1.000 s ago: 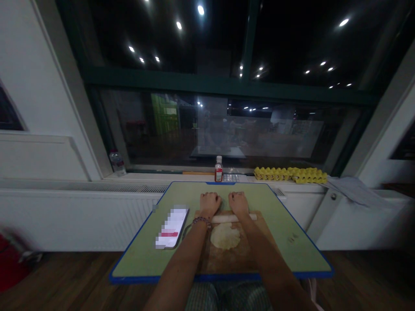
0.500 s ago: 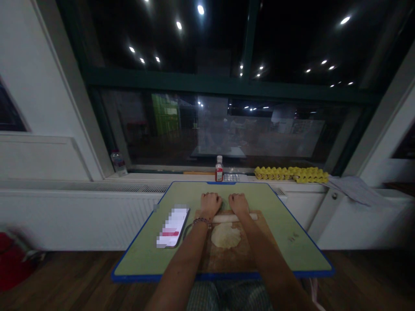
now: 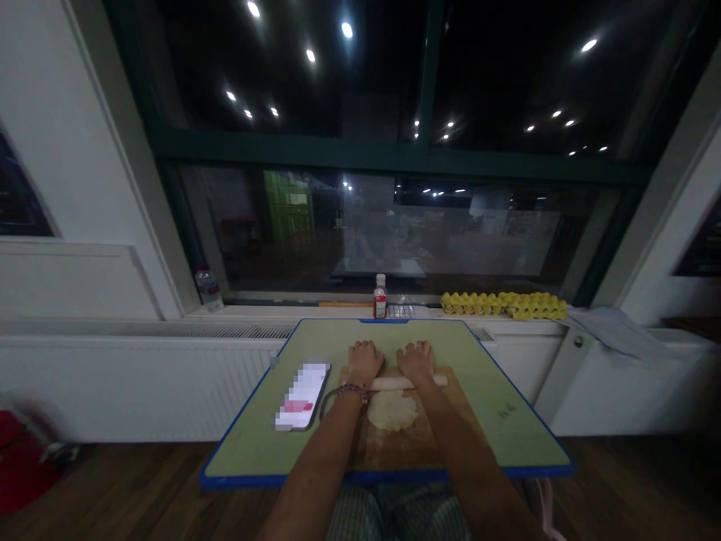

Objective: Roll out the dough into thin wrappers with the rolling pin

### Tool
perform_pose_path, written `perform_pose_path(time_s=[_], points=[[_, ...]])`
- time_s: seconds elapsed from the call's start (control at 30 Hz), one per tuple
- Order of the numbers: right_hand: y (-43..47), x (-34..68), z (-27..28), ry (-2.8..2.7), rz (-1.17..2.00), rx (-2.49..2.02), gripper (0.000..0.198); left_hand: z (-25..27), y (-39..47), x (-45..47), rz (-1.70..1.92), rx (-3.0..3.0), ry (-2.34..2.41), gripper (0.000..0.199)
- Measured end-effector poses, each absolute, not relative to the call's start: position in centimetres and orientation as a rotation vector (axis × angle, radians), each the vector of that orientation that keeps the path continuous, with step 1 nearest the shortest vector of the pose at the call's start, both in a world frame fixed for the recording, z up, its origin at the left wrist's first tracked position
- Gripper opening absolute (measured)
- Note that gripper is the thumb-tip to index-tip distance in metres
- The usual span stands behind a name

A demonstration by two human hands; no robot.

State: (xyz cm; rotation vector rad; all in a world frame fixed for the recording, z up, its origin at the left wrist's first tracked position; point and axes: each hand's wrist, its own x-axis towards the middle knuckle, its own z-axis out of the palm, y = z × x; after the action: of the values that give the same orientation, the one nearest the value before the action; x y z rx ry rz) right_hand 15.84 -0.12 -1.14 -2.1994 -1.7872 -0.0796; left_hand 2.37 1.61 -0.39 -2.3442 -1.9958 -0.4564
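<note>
A pale rolling pin lies crosswise over the far part of a wooden board. Over its left end rests my left hand, palm down, fingers stretched forward past the pin. My right hand lies the same way near the right end, its fingers spread a little. Both hands press on the pin with the heel or wrist, not wrapped round it. Closer to me on the board, between my forearms, sits a flat, uneven round of dough. A beaded bracelet circles my left wrist.
A phone with a lit screen lies left of the board on the green folding table. Along the windowsill stand a small red-labelled bottle, a yellow egg tray and a clear plastic bottle.
The fingers of both hands have gone from curled to more stretched out and apart. The rolling pin and dough look nearly the same; the camera view has shifted slightly.
</note>
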Motion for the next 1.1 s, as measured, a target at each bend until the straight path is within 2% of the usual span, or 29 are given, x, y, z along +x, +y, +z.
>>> perform_pose_path(time_s=[0.3,0.8,1.1], points=[[-1.1,15.6,-0.9,-1.813,-0.012,-2.247,0.057,0.0,0.5,2.4,-0.45,-2.362,-2.008,0.035],[-2.2,16.3,-1.7,-1.94,0.052,-2.182,0.05,1.1,-2.1,2.3,-0.288,-2.4,-2.042,0.044],[-1.1,16.1,-3.1,-1.902,0.175,-2.278,0.065,1.0,-2.7,2.2,-0.25,-2.392,-2.089,0.047]])
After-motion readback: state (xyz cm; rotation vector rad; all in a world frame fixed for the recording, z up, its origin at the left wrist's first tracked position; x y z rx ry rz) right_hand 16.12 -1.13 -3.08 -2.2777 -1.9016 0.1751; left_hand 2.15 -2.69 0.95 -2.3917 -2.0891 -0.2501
